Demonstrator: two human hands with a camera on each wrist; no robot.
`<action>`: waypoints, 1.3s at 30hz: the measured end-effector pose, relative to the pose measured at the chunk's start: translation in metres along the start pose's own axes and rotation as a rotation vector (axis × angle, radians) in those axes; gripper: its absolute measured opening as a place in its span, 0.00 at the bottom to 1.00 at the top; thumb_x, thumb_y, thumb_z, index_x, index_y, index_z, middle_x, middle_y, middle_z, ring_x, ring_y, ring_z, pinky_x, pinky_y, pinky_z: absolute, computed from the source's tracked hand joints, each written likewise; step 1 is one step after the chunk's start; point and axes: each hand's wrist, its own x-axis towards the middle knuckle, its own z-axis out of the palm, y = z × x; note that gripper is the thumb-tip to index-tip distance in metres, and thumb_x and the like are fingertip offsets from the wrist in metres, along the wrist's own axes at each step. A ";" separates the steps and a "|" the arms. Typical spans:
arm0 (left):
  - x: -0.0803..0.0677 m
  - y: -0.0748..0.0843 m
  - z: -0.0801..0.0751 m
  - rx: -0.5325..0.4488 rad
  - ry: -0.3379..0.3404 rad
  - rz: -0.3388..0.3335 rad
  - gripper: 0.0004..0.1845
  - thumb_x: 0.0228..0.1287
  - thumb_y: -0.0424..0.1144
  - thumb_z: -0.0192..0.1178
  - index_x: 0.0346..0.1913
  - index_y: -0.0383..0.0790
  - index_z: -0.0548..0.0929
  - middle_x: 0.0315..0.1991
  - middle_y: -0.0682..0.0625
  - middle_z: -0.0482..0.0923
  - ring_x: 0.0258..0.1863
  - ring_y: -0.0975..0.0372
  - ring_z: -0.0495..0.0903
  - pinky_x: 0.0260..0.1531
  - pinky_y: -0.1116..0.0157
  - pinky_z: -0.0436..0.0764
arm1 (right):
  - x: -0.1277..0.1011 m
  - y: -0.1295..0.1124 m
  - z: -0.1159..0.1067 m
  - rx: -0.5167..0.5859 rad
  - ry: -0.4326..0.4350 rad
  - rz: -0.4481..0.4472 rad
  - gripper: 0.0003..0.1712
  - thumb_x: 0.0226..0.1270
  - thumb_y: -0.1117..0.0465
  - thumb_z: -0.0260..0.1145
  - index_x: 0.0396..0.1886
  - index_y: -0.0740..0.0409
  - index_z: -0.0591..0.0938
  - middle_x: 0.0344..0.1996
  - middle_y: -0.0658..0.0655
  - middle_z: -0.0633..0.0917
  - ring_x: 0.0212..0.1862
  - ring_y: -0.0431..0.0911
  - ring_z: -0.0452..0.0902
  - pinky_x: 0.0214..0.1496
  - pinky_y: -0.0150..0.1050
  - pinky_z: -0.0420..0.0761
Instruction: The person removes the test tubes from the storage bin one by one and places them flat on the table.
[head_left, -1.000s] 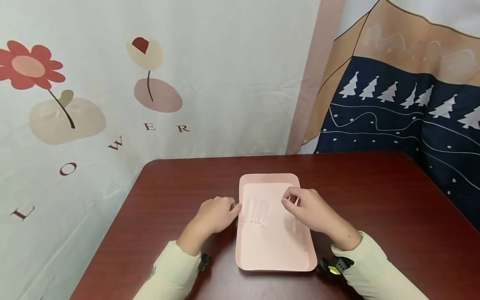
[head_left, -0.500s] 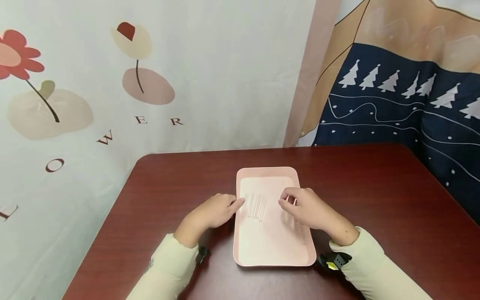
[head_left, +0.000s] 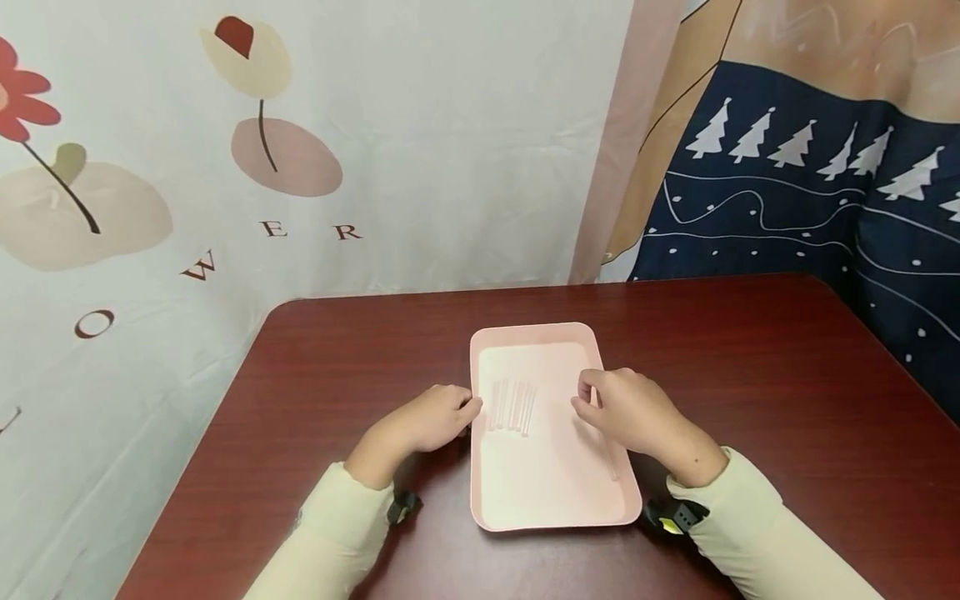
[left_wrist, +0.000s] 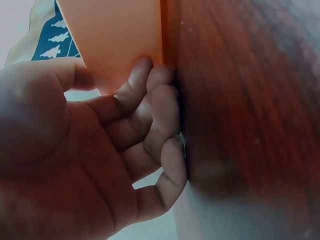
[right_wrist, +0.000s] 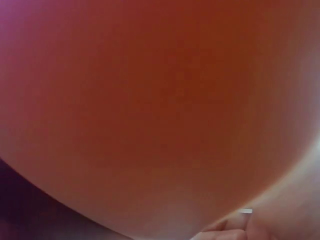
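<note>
A pink tray [head_left: 540, 496] lies on the table, with several thin clear tubes [head_left: 512, 408] side by side in its left half. My left hand [head_left: 431, 421] grips the tray's left rim, thumb over the edge and fingers against the outer wall [left_wrist: 117, 45] in the left wrist view. My right hand [head_left: 633, 412] hangs over the tray's right side, its index finger and thumb bent toward each other. Below it a faint clear tube [head_left: 613, 468] shows along the right wall. I cannot tell whether the right fingers hold anything; the blurred palm [right_wrist: 150, 100] fills the right wrist view.
The dark red wooden table [head_left: 375, 350] extends around the tray. A white flower-print cloth [head_left: 450, 167] hangs behind it, and a navy cloth with white trees [head_left: 757, 225] hangs at the back right.
My right hand has shifted slightly to the right over the tray. The left hand stays at the left rim. The head view has tilted down a little.
</note>
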 end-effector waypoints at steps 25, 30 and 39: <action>0.002 -0.008 -0.002 -0.023 -0.004 -0.005 0.19 0.71 0.44 0.43 0.24 0.43 0.77 0.19 0.55 0.75 0.20 0.64 0.70 0.29 0.66 0.71 | -0.006 0.006 -0.010 -0.089 -0.201 0.064 0.13 0.60 0.56 0.69 0.21 0.49 0.75 0.17 0.48 0.74 0.21 0.42 0.68 0.23 0.37 0.65; 0.003 -0.008 0.001 -0.034 -0.011 -0.001 0.19 0.71 0.44 0.43 0.24 0.42 0.78 0.19 0.54 0.76 0.20 0.64 0.71 0.29 0.66 0.72 | -0.007 0.006 -0.008 -0.058 -0.227 0.100 0.13 0.59 0.55 0.69 0.22 0.50 0.75 0.18 0.49 0.75 0.21 0.42 0.69 0.24 0.37 0.66; 0.005 -0.009 0.002 -0.038 -0.014 0.005 0.19 0.71 0.44 0.43 0.24 0.43 0.78 0.19 0.54 0.76 0.20 0.64 0.71 0.29 0.66 0.72 | -0.009 0.007 -0.004 -0.057 -0.247 0.119 0.12 0.57 0.54 0.70 0.22 0.50 0.75 0.18 0.49 0.76 0.22 0.43 0.70 0.24 0.38 0.67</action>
